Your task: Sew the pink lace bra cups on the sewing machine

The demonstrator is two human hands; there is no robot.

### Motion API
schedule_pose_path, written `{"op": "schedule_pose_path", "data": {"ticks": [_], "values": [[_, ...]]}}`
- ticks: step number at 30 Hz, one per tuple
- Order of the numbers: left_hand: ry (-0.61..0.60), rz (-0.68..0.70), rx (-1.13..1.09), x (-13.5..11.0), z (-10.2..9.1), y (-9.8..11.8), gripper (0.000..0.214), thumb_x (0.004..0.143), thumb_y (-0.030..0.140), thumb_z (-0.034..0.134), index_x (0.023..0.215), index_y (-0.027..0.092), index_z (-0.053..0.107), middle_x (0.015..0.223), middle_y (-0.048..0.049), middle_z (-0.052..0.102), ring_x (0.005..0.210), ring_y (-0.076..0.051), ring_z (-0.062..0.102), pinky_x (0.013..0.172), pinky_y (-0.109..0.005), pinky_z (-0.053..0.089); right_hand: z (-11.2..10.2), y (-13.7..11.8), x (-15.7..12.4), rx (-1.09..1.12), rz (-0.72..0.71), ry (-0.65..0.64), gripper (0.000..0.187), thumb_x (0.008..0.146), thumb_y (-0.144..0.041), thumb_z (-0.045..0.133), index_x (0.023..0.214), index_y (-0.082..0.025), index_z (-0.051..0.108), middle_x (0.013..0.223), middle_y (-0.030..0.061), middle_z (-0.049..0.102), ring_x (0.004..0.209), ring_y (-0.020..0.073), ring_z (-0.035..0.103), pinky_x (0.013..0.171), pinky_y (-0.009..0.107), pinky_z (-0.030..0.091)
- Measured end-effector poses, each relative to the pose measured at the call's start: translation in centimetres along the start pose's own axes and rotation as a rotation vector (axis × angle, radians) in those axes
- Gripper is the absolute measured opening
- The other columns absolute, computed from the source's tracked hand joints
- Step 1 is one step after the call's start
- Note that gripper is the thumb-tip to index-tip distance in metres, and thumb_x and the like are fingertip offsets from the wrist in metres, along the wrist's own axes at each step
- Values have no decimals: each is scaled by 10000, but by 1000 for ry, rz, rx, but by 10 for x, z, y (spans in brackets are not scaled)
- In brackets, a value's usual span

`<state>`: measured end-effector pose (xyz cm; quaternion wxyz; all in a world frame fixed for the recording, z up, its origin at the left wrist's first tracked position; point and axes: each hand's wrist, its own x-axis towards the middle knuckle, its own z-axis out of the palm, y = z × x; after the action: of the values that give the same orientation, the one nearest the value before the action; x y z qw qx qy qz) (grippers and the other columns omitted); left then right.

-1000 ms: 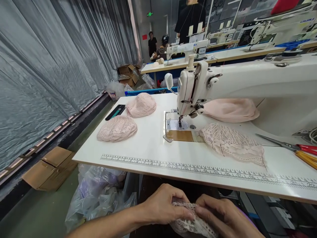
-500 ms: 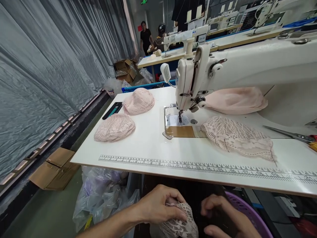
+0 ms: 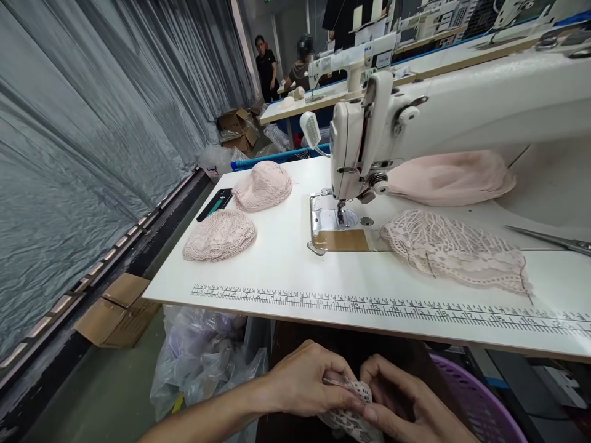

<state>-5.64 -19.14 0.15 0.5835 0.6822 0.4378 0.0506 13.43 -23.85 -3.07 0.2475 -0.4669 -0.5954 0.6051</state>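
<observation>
Below the table's front edge, my left hand point(image 3: 318, 381) grips a pale pink lace piece point(image 3: 353, 424) between thumb and fingers. A thin greyish strip shows at its fingertips; I cannot make out what it is. My right hand point(image 3: 401, 400) is curled in from the right, its thumb and fingers pinching the edge of the same lace. The lower part of the piece runs out of view. On the table above lie a flat lace piece point(image 3: 457, 252) with dark thread ends and two rounded lace-covered cups point(image 3: 219, 235) at the left.
A white sewing machine point(image 3: 355, 141) stands on the white table point(image 3: 277, 271), which has a printed ruler. Pink fabric point(image 3: 452, 178) lies behind its needle, scissors point(image 3: 549, 239) at the right. A purple basket point(image 3: 475, 394) and plastic bags point(image 3: 203, 357) are below. Two people are in the background.
My right hand has moved left and closed on the lace, where it was apart and open before. The lace has shifted slightly right with my left hand, and the view has turned a little.
</observation>
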Motion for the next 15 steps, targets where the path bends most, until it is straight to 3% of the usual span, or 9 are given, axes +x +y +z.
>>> {"op": "schedule_pose_path", "data": {"ticks": [4, 7, 9, 12, 13, 15], "values": [[16, 21, 26, -1, -1, 5, 181, 725, 295, 687, 756, 118, 710, 484, 85, 375, 478, -35, 324, 437, -137, 230, 0, -4, 6, -16, -105, 35, 331, 853, -434, 512, 632, -217, 396, 730, -16, 453, 696, 150, 486, 643, 235, 402], [13, 26, 46, -1, -2, 6, 191, 724, 307, 697, 785, 127, 720, 495, 82, 403, 482, -36, 344, 445, -136, 242, 0, -6, 7, 37, -144, -3, 260, 876, -383, 489, 682, -220, 430, 903, 18, 534, 860, 168, 549, 768, 248, 429], [-11, 45, 53, 0, -3, 7, 188, 728, 298, 697, 794, 123, 721, 508, 79, 426, 487, -37, 365, 453, -136, 252, -1, -7, 8, 90, -122, -38, 154, 833, -380, 549, 846, -235, 497, 995, 26, 560, 942, 186, 554, 814, 266, 432], [-31, 66, 51, 2, -5, 8, 157, 727, 253, 699, 799, 116, 722, 533, 71, 467, 509, -41, 407, 480, -131, 279, -4, -9, 10, 46, -17, -43, 514, 711, -390, 690, 1153, -253, 467, 976, 13, 595, 946, 204, 555, 832, 285, 425], [-26, 71, 45, 3, -6, 8, 154, 726, 249, 699, 801, 117, 723, 533, 70, 468, 513, -43, 409, 487, -130, 285, -5, -10, 10, -13, 23, -43, 526, 682, -391, 720, 1138, -254, 496, 939, 3, 605, 922, 204, 557, 816, 277, 422], [-14, 76, 26, 3, -8, 9, 164, 722, 253, 699, 814, 120, 726, 526, 72, 458, 514, -44, 402, 493, -128, 292, -8, -12, 12, -142, 65, -49, 369, 672, -394, 736, 976, -249, 587, 850, -18, 614, 860, 196, 552, 747, 248, 417]]}}
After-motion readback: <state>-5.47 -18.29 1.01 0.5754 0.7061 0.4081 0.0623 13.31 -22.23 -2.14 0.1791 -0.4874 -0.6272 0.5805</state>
